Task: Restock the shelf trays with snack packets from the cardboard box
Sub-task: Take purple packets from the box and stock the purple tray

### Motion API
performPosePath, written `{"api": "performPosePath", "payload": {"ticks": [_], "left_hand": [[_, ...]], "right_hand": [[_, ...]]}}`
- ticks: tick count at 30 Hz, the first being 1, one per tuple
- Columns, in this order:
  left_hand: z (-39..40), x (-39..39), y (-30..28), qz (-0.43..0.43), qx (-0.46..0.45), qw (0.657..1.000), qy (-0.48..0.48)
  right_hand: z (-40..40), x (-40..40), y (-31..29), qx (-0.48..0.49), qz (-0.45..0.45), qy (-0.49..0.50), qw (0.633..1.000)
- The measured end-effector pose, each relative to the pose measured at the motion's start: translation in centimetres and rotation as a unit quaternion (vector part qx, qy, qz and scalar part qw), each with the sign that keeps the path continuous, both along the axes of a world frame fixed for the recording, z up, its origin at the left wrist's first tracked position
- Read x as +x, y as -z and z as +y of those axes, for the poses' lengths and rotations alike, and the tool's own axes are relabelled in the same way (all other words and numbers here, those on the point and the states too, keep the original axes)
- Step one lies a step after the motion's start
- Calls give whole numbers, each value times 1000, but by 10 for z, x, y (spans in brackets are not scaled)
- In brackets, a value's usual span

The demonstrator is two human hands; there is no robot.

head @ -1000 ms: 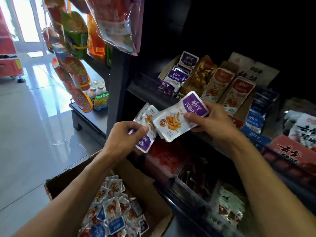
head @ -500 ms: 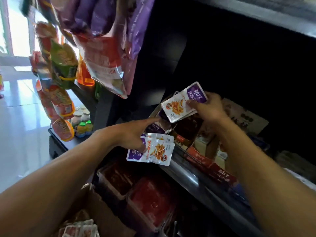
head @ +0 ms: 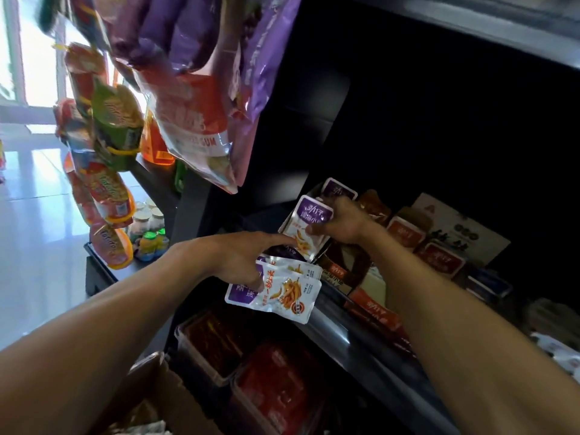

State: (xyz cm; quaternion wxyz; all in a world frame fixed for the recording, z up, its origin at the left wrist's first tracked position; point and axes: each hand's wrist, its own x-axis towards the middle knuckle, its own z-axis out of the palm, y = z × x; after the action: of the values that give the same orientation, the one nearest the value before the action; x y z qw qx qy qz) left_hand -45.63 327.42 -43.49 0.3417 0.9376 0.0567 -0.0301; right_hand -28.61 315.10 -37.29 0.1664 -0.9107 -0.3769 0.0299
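Note:
My right hand (head: pixel 343 224) grips a purple-and-white snack packet (head: pixel 306 226) and holds it down in the leftmost shelf tray (head: pixel 284 227), in front of another purple packet (head: pixel 339 190). My left hand (head: pixel 241 259) holds a small stack of the same packets (head: pixel 279 291) below the shelf edge, its index finger stretched toward the tray. The cardboard box (head: pixel 160 394) shows at the bottom left, its contents mostly out of view.
Red and brown packets (head: pixel 406 235) fill the trays to the right. Clear tubs of red snacks (head: pixel 276 384) sit on the lower shelf. Large snack bags (head: pixel 191 98) hang overhead at the left, with small bottles (head: pixel 149 233) on a low stand.
My right hand has lowered its packet from above the shelf down into the leftmost tray. My left hand stays in place with its stack, finger still pointing.

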Motion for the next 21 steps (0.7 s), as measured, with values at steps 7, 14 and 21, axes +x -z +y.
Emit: {"api": "performPosePath", "payload": {"ticks": [7,14,21], "left_hand": [[-1,-2,0,1,-20,1000,2],[-5,-19,-6,-25,-67,997,-18],[-22,-46,-5,-51,-162,985,-28]], "right_hand": [[-1,2,6,-34,-95,16,995],[-35,-28,-15,97,-117,-11,988],[-67,-100,-18,77,79,-161,981]]}}
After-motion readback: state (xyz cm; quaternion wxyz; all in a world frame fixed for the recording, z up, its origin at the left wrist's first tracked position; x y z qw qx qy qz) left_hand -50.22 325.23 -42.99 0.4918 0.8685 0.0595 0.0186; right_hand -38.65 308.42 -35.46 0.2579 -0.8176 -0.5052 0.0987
